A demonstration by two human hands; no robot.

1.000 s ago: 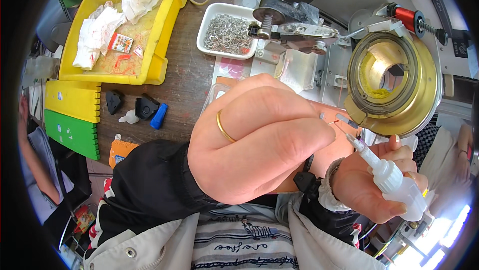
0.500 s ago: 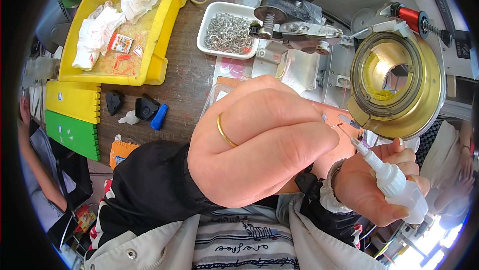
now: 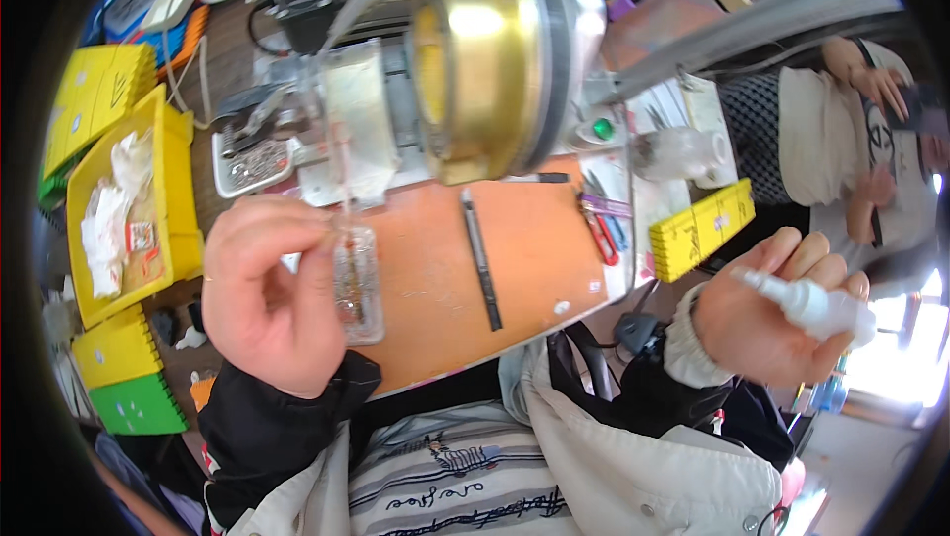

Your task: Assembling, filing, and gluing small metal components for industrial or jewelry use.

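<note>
My left hand [image 3: 262, 289] is closed in a pinch, thumb against forefinger, above the left part of an orange work mat [image 3: 426, 289]. Whatever lies between those fingertips is too small to make out. Beside them sits a clear plastic case [image 3: 368, 313] with small reddish and shiny bits inside. My right hand [image 3: 757, 323], off to the right past the mat, has its fingers curled around a small translucent white squeeze bottle [image 3: 816, 308] with a narrow nozzle. The nozzle points up and to the left. A black pen [image 3: 480, 264] lies on the mat between my hands.
A brass-coloured round machine part [image 3: 495, 71] overhangs the mat's far side. Red-handled scissors [image 3: 599, 239] and a yellow toothed-edge plastic piece [image 3: 703, 229] lie to the right. At left stand a white tray of metal pieces [image 3: 237, 185] and a yellow bin [image 3: 183, 239]. Another person [image 3: 821, 140] sits at far right.
The view has swung to the right. My hands have drawn apart: the left away from the bottle's tip to above the mat's left, the right outward, still holding the bottle.
</note>
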